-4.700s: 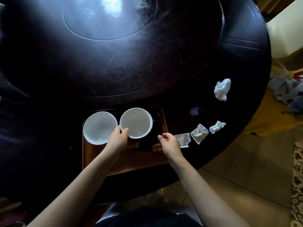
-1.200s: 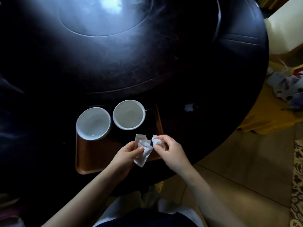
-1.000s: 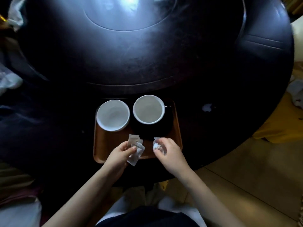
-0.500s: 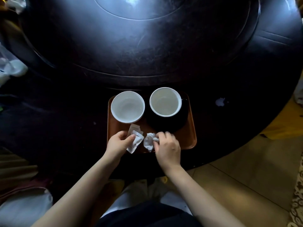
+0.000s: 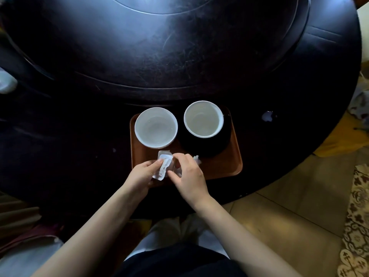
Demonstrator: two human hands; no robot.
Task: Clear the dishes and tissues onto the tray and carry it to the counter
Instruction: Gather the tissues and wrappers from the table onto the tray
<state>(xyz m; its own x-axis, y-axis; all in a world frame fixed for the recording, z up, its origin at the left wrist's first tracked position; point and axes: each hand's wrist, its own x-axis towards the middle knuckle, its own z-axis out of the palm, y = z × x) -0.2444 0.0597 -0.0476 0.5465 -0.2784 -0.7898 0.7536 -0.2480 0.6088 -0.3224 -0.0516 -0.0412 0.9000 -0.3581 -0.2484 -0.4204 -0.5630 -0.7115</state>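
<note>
An orange-brown tray (image 5: 229,166) lies at the near edge of the dark round table (image 5: 179,66). On it stand a white bowl (image 5: 156,127) at the left and a second white bowl (image 5: 203,118) resting on a black dish (image 5: 219,144) at the right. My left hand (image 5: 142,172) pinches folded white tissues (image 5: 162,166) over the tray's front. My right hand (image 5: 188,174) is beside it, fingers on the same tissues, with a crumpled bit (image 5: 196,159) showing behind the knuckles.
A small white scrap (image 5: 267,116) lies on the table right of the tray. A raised turntable (image 5: 159,37) fills the table's middle. Tiled floor (image 5: 289,212) and a patterned rug (image 5: 357,226) are at the right; cloth and bags lie at the left.
All loose tissues but one scrap have been gathered off the table to the tray's front. Over the last second both hands have come together over the tray, holding the tissues.
</note>
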